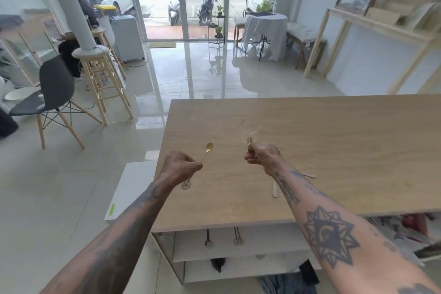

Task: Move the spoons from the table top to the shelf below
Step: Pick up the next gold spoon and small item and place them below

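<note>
Left hand (182, 166) gripping gold spoon (208, 149) above surface (334, 150); right hand (261, 154) closing around clear spoon (248, 130). Pickup stage. Next: lowering both to shelf (262, 243) below, beside spoons already lying there.

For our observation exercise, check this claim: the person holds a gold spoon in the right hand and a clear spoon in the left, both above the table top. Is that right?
Not quite: the hands are swapped. The head view shows the gold spoon in the left hand and the clear spoon in the right hand. Both are indeed held above the table top.
</note>
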Demonstrator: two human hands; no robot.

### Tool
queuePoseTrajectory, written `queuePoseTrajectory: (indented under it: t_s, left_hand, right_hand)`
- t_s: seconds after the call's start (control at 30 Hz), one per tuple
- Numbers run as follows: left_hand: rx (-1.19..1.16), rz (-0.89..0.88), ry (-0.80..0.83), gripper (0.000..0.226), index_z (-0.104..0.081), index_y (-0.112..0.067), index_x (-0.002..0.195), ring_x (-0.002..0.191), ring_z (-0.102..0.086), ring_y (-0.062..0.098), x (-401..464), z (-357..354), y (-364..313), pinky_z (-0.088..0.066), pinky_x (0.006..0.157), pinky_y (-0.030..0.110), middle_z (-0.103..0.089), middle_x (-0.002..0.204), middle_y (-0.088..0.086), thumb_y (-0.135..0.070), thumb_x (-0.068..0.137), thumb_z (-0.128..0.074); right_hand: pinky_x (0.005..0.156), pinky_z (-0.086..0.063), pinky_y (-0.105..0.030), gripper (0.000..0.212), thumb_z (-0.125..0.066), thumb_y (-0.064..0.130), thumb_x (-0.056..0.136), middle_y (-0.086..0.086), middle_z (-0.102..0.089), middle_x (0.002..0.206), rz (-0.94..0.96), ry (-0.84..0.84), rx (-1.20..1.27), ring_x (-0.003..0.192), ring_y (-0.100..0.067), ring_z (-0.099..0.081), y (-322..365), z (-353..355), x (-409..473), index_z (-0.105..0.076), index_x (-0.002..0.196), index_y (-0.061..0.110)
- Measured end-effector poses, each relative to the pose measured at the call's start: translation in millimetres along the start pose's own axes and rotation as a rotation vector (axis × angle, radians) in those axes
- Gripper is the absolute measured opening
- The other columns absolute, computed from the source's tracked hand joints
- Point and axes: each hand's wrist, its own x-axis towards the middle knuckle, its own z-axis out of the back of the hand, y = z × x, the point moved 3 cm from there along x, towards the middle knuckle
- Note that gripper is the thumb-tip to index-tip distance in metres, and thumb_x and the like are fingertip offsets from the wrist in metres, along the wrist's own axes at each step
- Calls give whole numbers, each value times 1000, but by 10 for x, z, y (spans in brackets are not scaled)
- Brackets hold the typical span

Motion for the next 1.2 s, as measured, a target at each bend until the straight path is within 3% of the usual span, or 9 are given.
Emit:
queuePoseTrajectory:
  t_s: [0.13,0.37,0.53,0.63,0.73,0.83,0.93,1.07,1.2]
  left_hand:
    - [-47,-59,-83,17,-77,-4,70,62,-66,19,-468,140,-271,-62,73,39,-75,70,12,-19,78,-79]
    - [-133,-84,-132,10,-77,-14,63,53,-65,14,-1446,35,-359,-54,57,22,-74,60,6,-19,72,-76]
    - [-130,-32,-94,13,-74,-20,65,61,-67,14,-1898,-312,49,-58,68,27,-74,66,5,-22,76,-79]
    - [-97,0,-76,17,-72,-23,62,64,-68,12,-2015,-543,383,-53,61,21,-71,63,-5,-26,78,-78]
    - [-63,30,-10,19,-73,-26,61,64,-66,9,-2054,-817,740,-54,66,22,-75,70,-5,-28,80,-78]
    - [-34,89,6,22,-72,-25,57,63,-67,8,-2014,-1115,1151,-57,73,24,-76,70,-3,-24,78,-79]
    - [-5,168,31,24,-69,-19,55,62,-64,13,-1896,-1431,1567,-52,68,23,-72,65,3,-21,78,-76]
    - [2,228,34,15,-79,-7,84,67,-63,18,-1537,-1833,1993,-54,70,28,-73,77,11,-22,81,-76]
    - [4,249,-12,22,-77,2,86,59,-59,14,-910,-2252,2232,-48,58,25,-65,70,6,-18,78,-74]
  right_hand:
    - [44,-48,-23,18,-59,9,92,-10,-54,62,76,13,6,52,-21,-56,178,277,-490,-61,74,5]
    - [53,-48,-26,20,-60,14,94,-10,-53,67,168,33,1,55,-21,-54,-11,851,-1430,-61,76,3]
    - [52,-43,-25,24,-57,18,97,-12,-49,74,102,94,-14,56,-20,-49,-513,997,-1805,-53,75,9]
    - [59,-49,-27,15,-59,12,94,-15,-58,80,17,97,-68,61,-20,-56,-914,1051,-1913,-61,81,5]
    - [61,-49,-25,11,-56,8,94,-16,-60,81,-24,200,-126,63,-18,-57,-1339,1064,-1953,-64,93,0]
    - [64,-51,-28,25,-57,6,93,-19,-63,86,-97,229,-179,65,-20,-58,-1818,1058,-1874,-64,109,-11]
    - [67,-53,-29,27,-60,6,92,-21,-65,91,-195,220,-191,69,-21,-60,-2307,1017,-1683,-63,111,-13]
    - [70,-54,-29,31,-63,16,92,-14,-65,85,-281,222,-182,70,-19,-62,-2901,906,-1270,-62,110,-9]
    - [74,-56,-29,25,-60,14,94,-12,-66,85,-313,198,-111,74,-19,-64,-3347,751,-700,-63,110,-5]
